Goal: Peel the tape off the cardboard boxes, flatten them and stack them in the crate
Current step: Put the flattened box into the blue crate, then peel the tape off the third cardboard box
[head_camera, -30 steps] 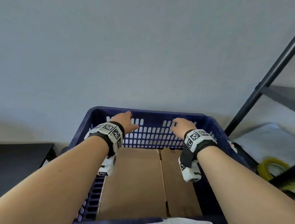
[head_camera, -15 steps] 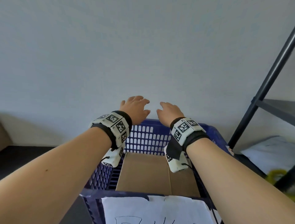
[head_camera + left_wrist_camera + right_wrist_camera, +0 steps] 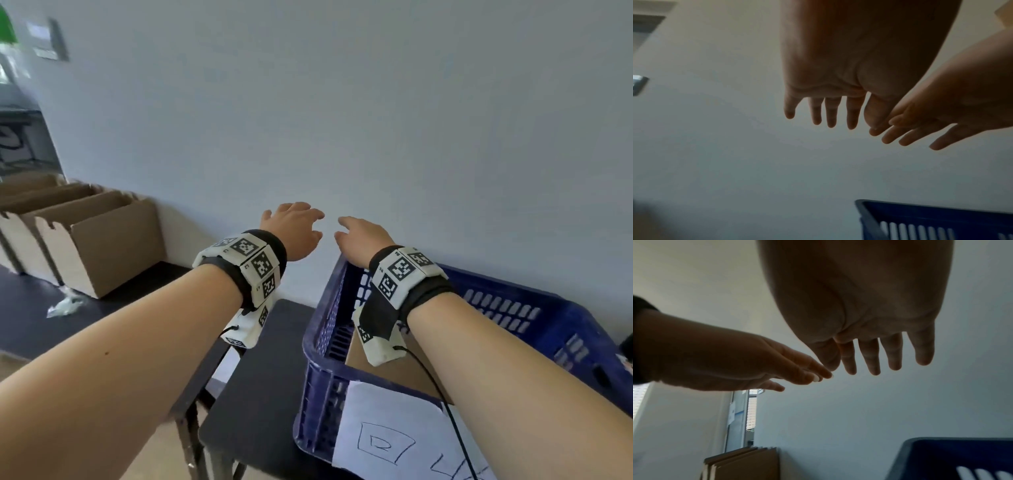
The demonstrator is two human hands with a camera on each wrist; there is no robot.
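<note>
A blue slotted crate (image 3: 513, 301) stands at the lower right with flattened cardboard (image 3: 390, 373) lying inside it. Both hands hover in the air above the crate's left rear corner, close together. My left hand (image 3: 294, 229) holds nothing, and its fingers (image 3: 831, 113) hang straight and spread. My right hand (image 3: 359, 236) is also empty, with its fingers (image 3: 871, 360) stretched out loosely. Several upright cardboard boxes (image 3: 85, 233) stand in a row on a dark table at the left, open at the top.
A white paper label (image 3: 404, 435) with a drawn sketch hangs on the crate's near wall. A crumpled wad of clear tape (image 3: 65, 305) lies on the dark table (image 3: 30, 322) beside the boxes. A small dark stool (image 3: 260, 387) sits between table and crate. A pale wall is behind.
Both hands have risen out of the crate and swung left, away from the cardboard. The head view has turned left, bringing the row of boxes into sight.
</note>
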